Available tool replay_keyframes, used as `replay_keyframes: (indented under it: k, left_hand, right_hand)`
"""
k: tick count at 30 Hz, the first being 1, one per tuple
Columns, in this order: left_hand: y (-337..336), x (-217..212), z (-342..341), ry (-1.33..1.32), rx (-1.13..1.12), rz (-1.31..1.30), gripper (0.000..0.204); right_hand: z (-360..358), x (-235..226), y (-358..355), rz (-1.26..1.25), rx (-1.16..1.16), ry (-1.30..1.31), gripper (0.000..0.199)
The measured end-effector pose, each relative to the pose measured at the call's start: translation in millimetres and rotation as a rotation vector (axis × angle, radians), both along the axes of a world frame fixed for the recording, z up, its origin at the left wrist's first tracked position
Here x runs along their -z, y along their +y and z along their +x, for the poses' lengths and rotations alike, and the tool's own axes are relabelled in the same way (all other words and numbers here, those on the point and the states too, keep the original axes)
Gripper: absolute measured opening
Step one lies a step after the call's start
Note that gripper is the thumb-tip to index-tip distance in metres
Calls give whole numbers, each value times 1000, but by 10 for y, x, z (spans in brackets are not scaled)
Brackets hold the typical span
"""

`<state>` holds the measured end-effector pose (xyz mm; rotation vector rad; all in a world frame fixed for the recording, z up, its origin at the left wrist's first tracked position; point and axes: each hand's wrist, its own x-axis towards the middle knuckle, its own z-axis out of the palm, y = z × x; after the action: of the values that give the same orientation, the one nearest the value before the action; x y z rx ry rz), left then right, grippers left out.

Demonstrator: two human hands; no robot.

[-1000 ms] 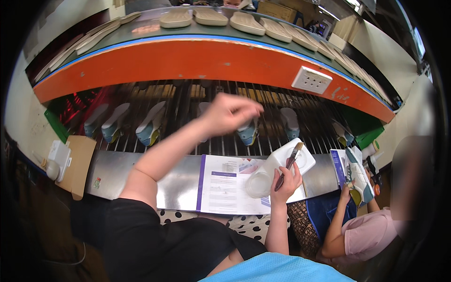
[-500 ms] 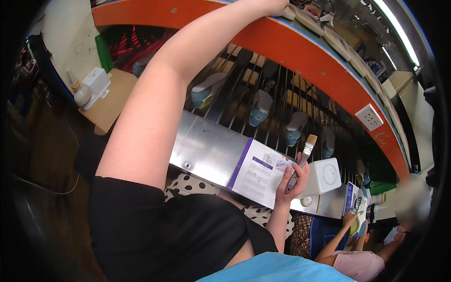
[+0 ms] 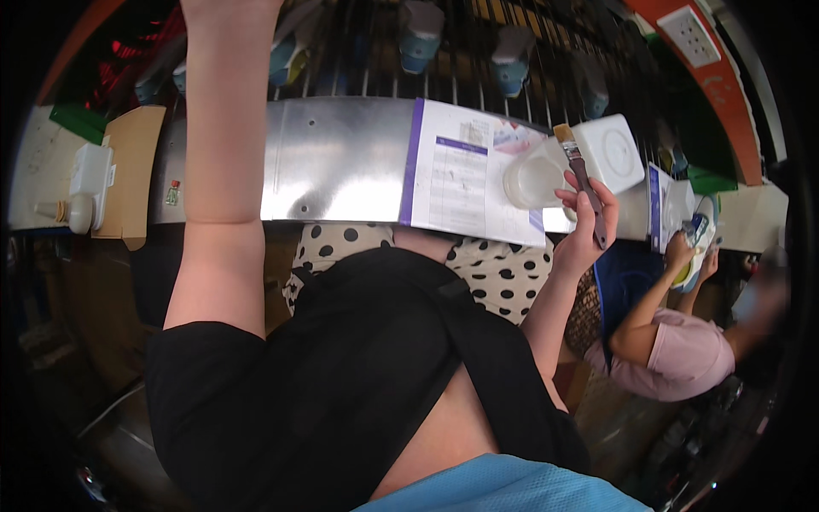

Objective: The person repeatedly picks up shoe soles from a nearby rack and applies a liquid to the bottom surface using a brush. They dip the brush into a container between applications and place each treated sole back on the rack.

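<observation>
My right hand (image 3: 582,229) grips a flat paintbrush (image 3: 578,167) with a dark handle, bristles pointing up. It hovers at the front of a metal shelf (image 3: 341,162), just beside a translucent round jar (image 3: 531,179) and a white square tub (image 3: 611,152). A printed sheet with a purple edge (image 3: 467,171) lies on the shelf left of the jar. My left forearm (image 3: 223,136) stretches straight up past the picture's top edge, so the left hand is out of sight.
Behind the shelf a dark wire rack (image 3: 478,60) carries several grey shoe forms (image 3: 420,38). A cardboard piece (image 3: 128,171) and a white container (image 3: 90,171) sit at the left. A seated person in pink (image 3: 670,350) handles a shoe (image 3: 695,239) at the right.
My left arm has reached higher and its hand has left the picture at the top. The view has tipped downward. My right hand keeps hold of the brush by the jar.
</observation>
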<state>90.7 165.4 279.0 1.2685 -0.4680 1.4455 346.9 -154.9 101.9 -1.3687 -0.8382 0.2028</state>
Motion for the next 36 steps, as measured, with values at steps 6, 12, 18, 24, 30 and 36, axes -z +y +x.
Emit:
replay_keyframes:
  k: [6,12,18,24,30,36]
  left_hand:
    - [-8,919,-307,416,-45,-622,40]
    - [-581,2001,-44,575,759,-824,68]
    - [-969,2325,306,659,806,-826,92]
    - [-1077,2488,418,559,965,-1135,84]
    - [-1198,2676,501,619,964,-1227,72]
    - [-1329,2611,560,600,1026,-1302,70]
  right_hand:
    - [159,211,-217,-232,73,-14,14]
    - [322,546,-95,-415,153,0,14]
    - [323,553,-146,-338,76,76,14]
    - [304,450,-465,-121,26,15,17]
    - [246,812,-486,179,172,761,19]
    - [288,865,-331,485,-87,1564,20]
